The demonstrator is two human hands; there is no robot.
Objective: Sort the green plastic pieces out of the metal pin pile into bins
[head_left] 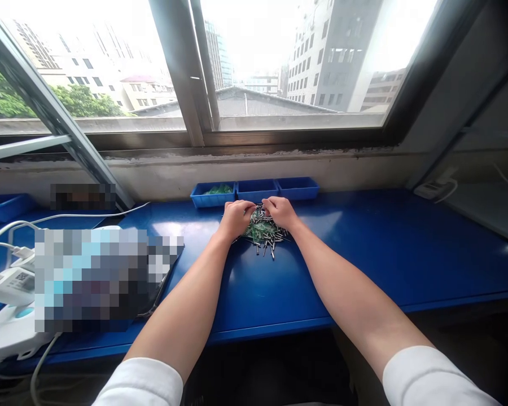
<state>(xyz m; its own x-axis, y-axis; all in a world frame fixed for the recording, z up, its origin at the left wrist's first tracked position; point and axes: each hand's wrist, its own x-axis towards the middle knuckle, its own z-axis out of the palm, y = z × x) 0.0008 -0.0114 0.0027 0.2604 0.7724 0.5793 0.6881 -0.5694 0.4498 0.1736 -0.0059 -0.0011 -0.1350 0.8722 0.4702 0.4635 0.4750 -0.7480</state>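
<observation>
A loose pile of small silvery metal rods, perhaps screws or pins [272, 248], lies on the blue tabletop, mixed with green translucent pieces [260, 231]. At the pile's far left edge is my left hand [237, 219], its thumb and fingers pinched together. Across from it my right hand [281, 212] is also closed, with the fingertips over the far side of the pile. What either pinch holds is too small to make out. Just behind the hands stand three joined blue bins; the left bin [211, 200] contains similar green pieces [220, 189].
The middle bin [257, 185] and right bin [298, 185] stand against the wall below the window. On the left are a white power strip [12, 332] with plugs and cables, and a blurred-out object [97, 276]. Metal frame bars [84, 152] rise at the left.
</observation>
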